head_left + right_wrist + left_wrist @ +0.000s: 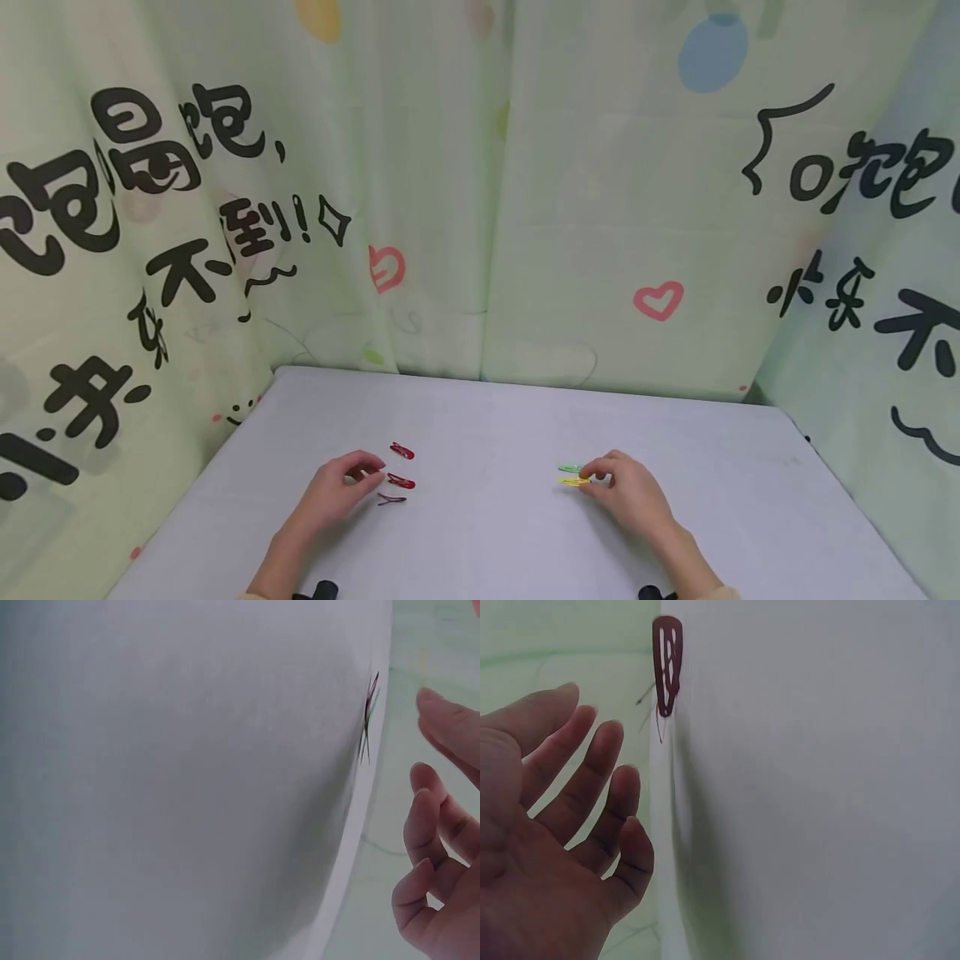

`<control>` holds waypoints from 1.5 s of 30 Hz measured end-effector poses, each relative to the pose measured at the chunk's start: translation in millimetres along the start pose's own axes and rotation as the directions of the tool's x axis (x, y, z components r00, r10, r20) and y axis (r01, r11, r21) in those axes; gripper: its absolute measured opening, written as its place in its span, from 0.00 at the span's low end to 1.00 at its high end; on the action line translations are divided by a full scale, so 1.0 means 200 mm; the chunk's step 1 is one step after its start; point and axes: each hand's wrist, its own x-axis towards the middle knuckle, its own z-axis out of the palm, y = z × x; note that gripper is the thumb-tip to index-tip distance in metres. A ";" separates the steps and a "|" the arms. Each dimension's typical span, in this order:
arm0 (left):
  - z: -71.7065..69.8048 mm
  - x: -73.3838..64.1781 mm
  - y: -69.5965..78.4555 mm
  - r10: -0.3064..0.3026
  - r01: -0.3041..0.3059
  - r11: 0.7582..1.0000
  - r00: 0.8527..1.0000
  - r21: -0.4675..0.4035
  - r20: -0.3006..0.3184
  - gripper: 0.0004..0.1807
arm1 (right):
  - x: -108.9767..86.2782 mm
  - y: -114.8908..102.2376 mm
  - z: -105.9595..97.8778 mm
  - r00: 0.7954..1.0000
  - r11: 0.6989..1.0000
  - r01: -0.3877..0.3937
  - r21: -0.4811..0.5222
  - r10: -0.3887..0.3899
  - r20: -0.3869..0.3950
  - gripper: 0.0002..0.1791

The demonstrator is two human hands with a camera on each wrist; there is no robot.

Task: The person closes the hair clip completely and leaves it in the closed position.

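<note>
Two red teardrop clips (402,482) beside loose, empty left grip (342,485), right grip (626,492) seemingly tight on slim yellow clip (573,482)

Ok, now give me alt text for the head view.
A person's right hand appears to pinch a yellow hair clip beside a green clip. The left hand is near two red clips and a dark open clip on a pale table. Behind it hangs a curtain with black writing.

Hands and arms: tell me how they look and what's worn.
The left hand and right hand are bare: no gloves or rings show. The forearms are bare down to beige edges of the left sleeve and right sleeve. Beside each forearm shows a black piece, unclear what.
</note>
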 end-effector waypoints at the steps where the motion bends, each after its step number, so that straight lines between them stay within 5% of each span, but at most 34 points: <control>1: -0.01 0.00 -0.01 -0.001 0.001 1.000 1.000 0.013 0.010 0.06 | 0.00 0.00 0.00 1.000 1.000 -0.001 -0.009 0.001 0.008 0.09; 8: -0.05 0.03 -0.04 -0.002 -0.010 0.996 0.990 0.083 0.143 0.08 | 0.01 0.00 0.00 0.999 0.995 0.004 -0.098 0.000 0.038 0.09; 17: -0.05 0.06 -0.06 0.097 -0.130 0.986 0.958 0.109 0.269 0.10 | 0.02 0.01 0.02 0.985 0.981 -0.086 -0.173 0.110 0.131 0.07; 34: -0.05 0.09 -0.03 0.164 -0.215 0.966 0.939 0.143 0.303 0.06 | 0.01 0.02 -0.02 0.992 0.981 -0.066 -0.184 0.084 0.097 0.06; 45: -0.04 0.08 -0.04 0.121 -0.154 0.981 0.960 0.115 0.252 0.06 | -0.02 0.01 -0.09 0.996 0.991 -0.064 -0.114 0.070 0.048 0.08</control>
